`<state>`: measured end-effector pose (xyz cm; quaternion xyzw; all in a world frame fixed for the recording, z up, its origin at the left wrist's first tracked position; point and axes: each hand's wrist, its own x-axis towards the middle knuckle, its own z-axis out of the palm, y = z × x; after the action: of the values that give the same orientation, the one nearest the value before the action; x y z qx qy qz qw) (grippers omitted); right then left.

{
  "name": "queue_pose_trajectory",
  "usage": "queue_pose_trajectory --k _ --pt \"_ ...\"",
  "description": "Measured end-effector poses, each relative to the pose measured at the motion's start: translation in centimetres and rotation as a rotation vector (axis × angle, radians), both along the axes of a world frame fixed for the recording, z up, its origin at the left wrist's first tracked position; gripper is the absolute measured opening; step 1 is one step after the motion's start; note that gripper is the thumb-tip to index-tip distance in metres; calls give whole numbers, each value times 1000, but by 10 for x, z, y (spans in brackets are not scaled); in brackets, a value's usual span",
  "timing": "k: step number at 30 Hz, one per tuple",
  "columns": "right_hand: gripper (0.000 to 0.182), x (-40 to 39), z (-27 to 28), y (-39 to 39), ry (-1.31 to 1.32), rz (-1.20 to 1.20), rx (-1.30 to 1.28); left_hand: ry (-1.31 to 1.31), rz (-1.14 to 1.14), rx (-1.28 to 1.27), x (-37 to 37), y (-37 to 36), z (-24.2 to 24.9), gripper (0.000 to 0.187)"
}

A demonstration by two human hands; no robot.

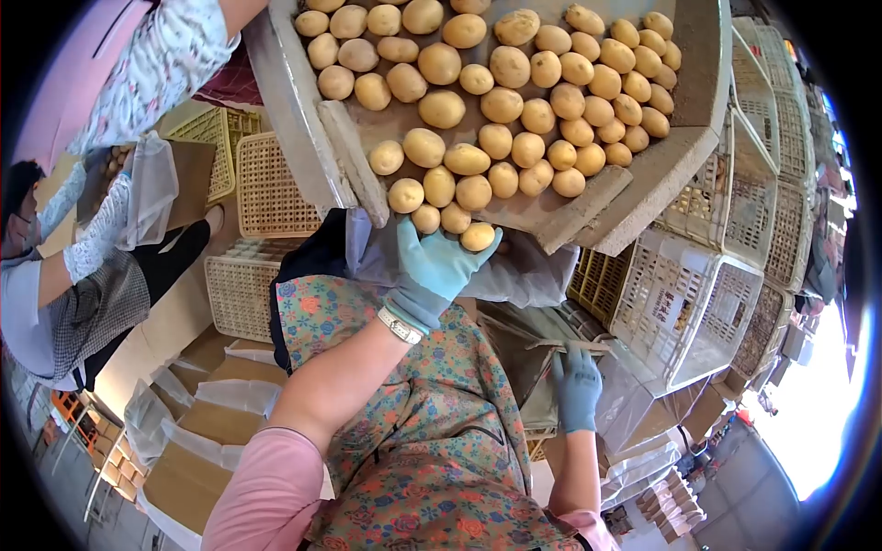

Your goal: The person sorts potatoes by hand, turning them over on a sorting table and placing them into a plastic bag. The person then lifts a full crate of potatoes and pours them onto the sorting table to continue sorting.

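Note:
My left hand (434, 268), in a light blue glove, is at the mouth of a wooden-sided chute (363, 165). Its fingers and thumb are spread around the lowest potatoes, and one potato (477, 236) lies by the thumb. Many more potatoes (473, 193) crowd the chute above it. Lower on the right, my right hand (578, 390), also gloved, touches the rim (542, 346) of a dark bin-like container. Its fingers are stretched out and the thumb stands apart; the fingertips are partly hidden. Beneath the chute hangs a whitish plastic sheet (524, 275).
White plastic crates (675, 303) are stacked along the right. Yellowish crates (276, 188) and lined cardboard boxes (207, 432) stand to the left. At far left a person (69, 266) handles a plastic-lined box; another person's flowered sleeve (170, 69) reaches in at upper left.

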<state>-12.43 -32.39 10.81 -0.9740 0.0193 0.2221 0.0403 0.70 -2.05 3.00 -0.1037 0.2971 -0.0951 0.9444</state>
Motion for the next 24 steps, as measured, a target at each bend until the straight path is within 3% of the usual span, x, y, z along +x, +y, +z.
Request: queue_pose_trajectory --k 2,4,5,7,10,12,14,15,16,18,19,20,22,24 --pt "25 77 31 83 -166 77 266 -8 8 -1 1 -2 2 79" --pt "49 127 33 138 -372 285 436 -32 5 86 5 -4 9 78" --pt "48 153 37 169 -414 304 458 -37 -6 90 3 -6 3 78" --pt "50 191 22 214 -433 339 403 -20 87 38 -6 -9 -16 77" --pt "44 226 -2 239 -266 425 102 -34 1 29 -10 -9 -17 78" --pt "42 238 -13 239 -204 443 77 29 -48 110 -6 -7 -3 81" --pt "43 244 -27 231 -238 440 250 163 -95 191 0 -4 13 76" --pt "44 238 -17 226 -320 388 405 156 -92 189 1 -4 10 76" --pt "44 230 -6 221 -323 395 401 103 -53 122 1 -5 4 76" --pt "43 207 18 216 -286 95 819 17 39 -3 -8 -6 -14 77" --pt "39 195 23 215 -104 -176 1088 -122 82 -138 -13 -6 -20 69" --pt "46 191 -14 197 -467 385 964 -246 -16 -144 -10 1 -12 60" --pt "52 167 -1 199 513 -769 1935 -278 76 -359 -8 -3 -19 52" --pt "57 159 6 201 550 -862 1975 -292 130 -435 -6 -10 -9 49"
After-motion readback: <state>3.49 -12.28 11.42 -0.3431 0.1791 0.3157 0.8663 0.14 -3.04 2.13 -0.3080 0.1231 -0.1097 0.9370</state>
